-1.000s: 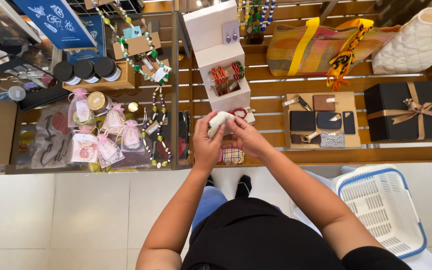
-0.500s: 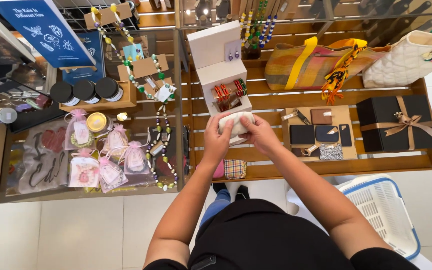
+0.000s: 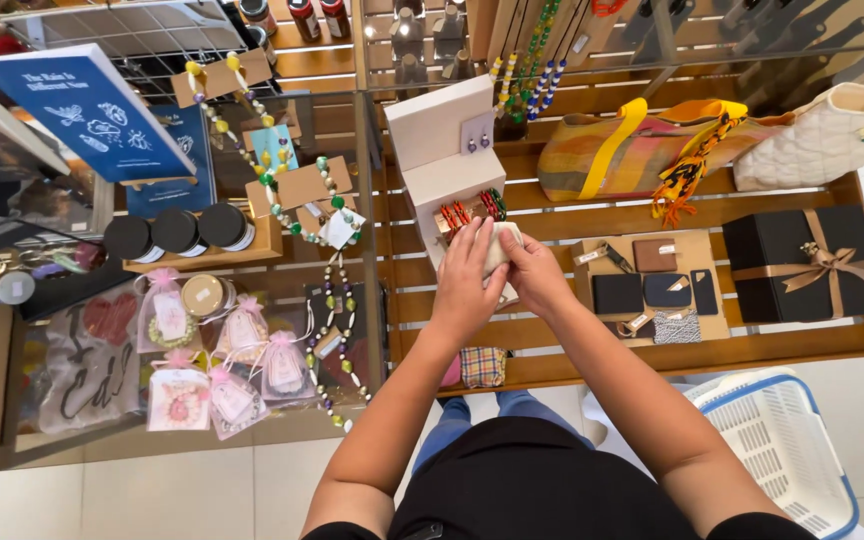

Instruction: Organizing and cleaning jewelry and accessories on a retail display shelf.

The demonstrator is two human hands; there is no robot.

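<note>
Head view, looking down on a slatted wooden display shelf. Left hand and right hand meet over a small white object, fingers closed around it from both sides; its exact kind cannot be told. The object is held just in front of a white stepped display stand carrying red and green beaded bracelets. Right of the hands lies a tray of small leather wallets, then a black gift box with ribbon. A white and blue plastic basket stands on the floor at lower right.
</note>
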